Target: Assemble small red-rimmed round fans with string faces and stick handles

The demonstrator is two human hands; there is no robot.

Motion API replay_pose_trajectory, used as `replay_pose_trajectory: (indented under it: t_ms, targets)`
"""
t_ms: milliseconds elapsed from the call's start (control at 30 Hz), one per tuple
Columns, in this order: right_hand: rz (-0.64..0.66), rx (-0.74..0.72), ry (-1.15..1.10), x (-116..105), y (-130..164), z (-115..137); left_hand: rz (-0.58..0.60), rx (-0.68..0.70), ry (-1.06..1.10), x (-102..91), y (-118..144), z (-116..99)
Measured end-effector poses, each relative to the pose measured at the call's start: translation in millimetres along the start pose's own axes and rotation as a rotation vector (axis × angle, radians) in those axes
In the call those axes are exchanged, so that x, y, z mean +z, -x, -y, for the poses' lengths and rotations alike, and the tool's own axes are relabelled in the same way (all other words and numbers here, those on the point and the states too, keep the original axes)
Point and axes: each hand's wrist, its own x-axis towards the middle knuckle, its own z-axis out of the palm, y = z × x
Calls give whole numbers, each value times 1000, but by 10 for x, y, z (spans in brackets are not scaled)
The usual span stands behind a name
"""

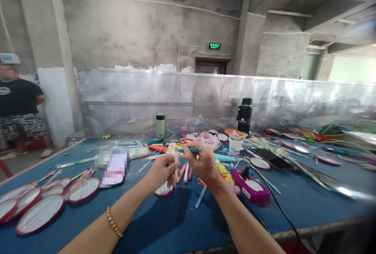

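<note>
My left hand (166, 170) is closed in a pinch on a pale flat wooden stick (176, 155), held upright. Just beneath those fingers shows a small round white disc with a red rim (163, 190); I cannot tell whether it is joined to the stick. Fingers of my right hand (202, 162) are wrapped round a teal pen-like tool (192, 150), its tip pointing left, close to the stick's upper end. Orange and purple markers (186, 174) lie behind and between my hands.
Several red-rimmed round fans (41, 214) overlap at left beside a phone (115, 170). A purple power strip (251, 187) with a black cable sits at right, near a white cup (235, 144) and a black phone (273, 158). Green and black flasks (160, 125) stand behind; a person (20, 101) is far left.
</note>
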Motion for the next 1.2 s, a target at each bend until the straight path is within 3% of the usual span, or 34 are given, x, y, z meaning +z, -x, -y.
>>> replay_pose_trajectory:
  t_ms: [1200]
  targets:
    - [-38,7,17,-2,-20,28,15,-19,21,7,8,-4]
